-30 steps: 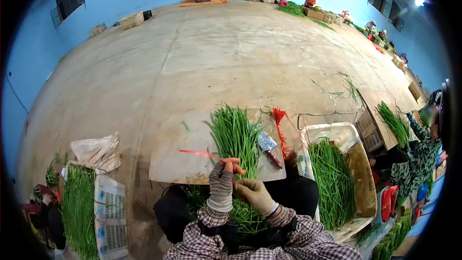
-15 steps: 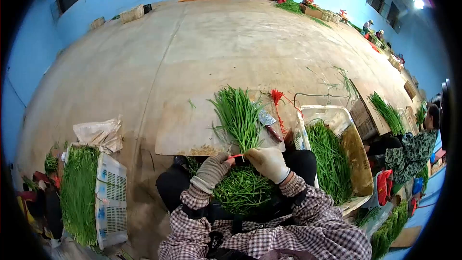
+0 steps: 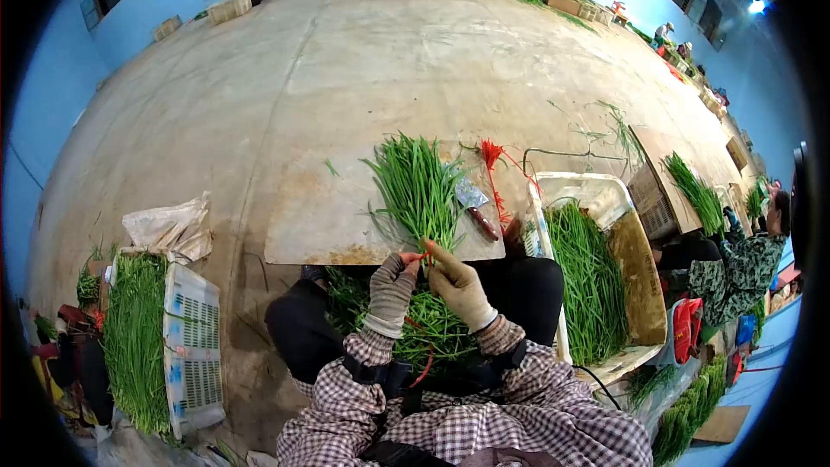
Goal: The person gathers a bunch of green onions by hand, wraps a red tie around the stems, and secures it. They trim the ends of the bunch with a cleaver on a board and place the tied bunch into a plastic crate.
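Note:
My left hand point(image 3: 392, 292), in a grey striped fingerless glove, pinches a red tie point(image 3: 417, 255) at the near edge of the board. My right hand point(image 3: 460, 287), in a pale glove, has its fingers closed on the tie beside it. The tie is at the lower end of a bundle of green stems point(image 3: 419, 190) lying on the grey board point(image 3: 320, 216). A red strand hangs below my hands over loose stems point(image 3: 432, 329) in my lap. Right of the bundle lie a dark red-handled knife point(image 3: 482, 223) and a bunch of red ties point(image 3: 491, 154).
A white crate point(image 3: 640, 294) of green stems stands at my right, another crate point(image 3: 194, 342) at my left. A cardboard box point(image 3: 653, 195) is beyond the right crate. A co-worker point(image 3: 735, 272) sits at the right; other people sit far off at the upper right.
The view has shifted slightly. Both hands have come closer together, and the red tie now shows between their fingertips, with a loose red strand hanging below.

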`<state>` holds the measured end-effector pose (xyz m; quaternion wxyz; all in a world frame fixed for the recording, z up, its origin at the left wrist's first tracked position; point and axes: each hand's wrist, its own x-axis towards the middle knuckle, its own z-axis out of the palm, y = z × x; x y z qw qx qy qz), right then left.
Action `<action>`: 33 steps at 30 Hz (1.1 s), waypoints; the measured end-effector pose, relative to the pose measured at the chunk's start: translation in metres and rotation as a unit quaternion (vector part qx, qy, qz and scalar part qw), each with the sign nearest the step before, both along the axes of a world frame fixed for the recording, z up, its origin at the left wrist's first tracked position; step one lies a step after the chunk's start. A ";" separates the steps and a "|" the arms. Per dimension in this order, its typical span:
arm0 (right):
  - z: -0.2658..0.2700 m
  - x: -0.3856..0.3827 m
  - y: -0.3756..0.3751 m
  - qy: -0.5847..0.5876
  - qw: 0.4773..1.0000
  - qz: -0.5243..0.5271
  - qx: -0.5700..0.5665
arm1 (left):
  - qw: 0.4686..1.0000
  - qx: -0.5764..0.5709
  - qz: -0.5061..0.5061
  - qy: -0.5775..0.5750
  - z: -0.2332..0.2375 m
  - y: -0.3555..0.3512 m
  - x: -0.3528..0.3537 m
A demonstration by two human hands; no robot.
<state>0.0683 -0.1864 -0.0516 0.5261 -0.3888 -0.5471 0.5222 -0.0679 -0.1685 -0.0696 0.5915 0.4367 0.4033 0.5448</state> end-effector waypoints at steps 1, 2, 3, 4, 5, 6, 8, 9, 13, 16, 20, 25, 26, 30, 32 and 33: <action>-0.010 -0.003 0.001 -0.075 0.995 -0.034 0.059 | 1.000 -0.002 0.000 0.001 -0.003 0.000 0.002; -0.021 -0.001 0.003 -0.127 0.988 -0.044 0.076 | 1.000 0.017 0.007 -0.011 -0.008 0.001 0.005; -0.024 0.000 0.002 -0.150 0.984 -0.051 0.082 | 0.999 0.036 0.013 -0.023 -0.011 0.001 0.007; -0.026 0.001 0.002 -0.174 0.979 -0.059 0.089 | 0.999 0.028 -0.003 -0.037 -0.014 -0.001 0.006; -0.026 0.003 0.002 -0.192 0.973 -0.070 0.106 | 0.999 0.027 -0.006 -0.034 -0.016 -0.001 0.008; -0.024 0.004 0.002 -0.210 0.967 -0.081 0.122 | 0.999 0.045 -0.011 -0.023 -0.015 -0.001 0.010; -0.022 0.005 0.002 -0.238 0.956 -0.088 0.148 | 0.998 0.064 -0.009 0.009 -0.017 -0.002 0.011; -0.018 0.005 0.000 -0.269 0.942 -0.091 0.177 | 0.998 0.062 -0.010 0.012 -0.018 -0.003 0.011; 0.003 0.004 -0.011 -0.266 0.954 -0.071 0.123 | 0.998 -0.019 0.045 -0.037 -0.017 0.003 0.008; -0.010 0.004 -0.015 -0.235 0.957 -0.106 0.132 | 0.983 -0.119 0.066 -0.122 -0.019 0.009 0.005; -0.031 0.014 -0.009 -0.177 0.976 -0.125 0.030 | 0.994 -0.077 0.031 -0.078 -0.019 0.010 0.005; -0.032 0.042 0.021 -0.167 0.982 -0.072 -0.041 | 0.977 0.014 -0.125 0.174 -0.012 0.011 -0.015; -0.026 0.046 0.024 -0.180 0.980 -0.033 -0.075 | 0.960 0.067 -0.147 0.231 -0.013 0.010 -0.017; -0.005 0.037 0.040 -0.132 0.988 0.069 -0.039 | 0.920 0.110 -0.210 0.313 -0.007 0.012 -0.023; 0.013 0.029 0.040 -0.339 0.935 0.078 0.073 | 0.908 0.120 -0.204 0.346 -0.008 0.011 -0.024; 0.021 0.022 0.035 -0.398 0.910 0.046 0.108 | 0.909 0.118 -0.203 0.345 -0.008 0.012 -0.024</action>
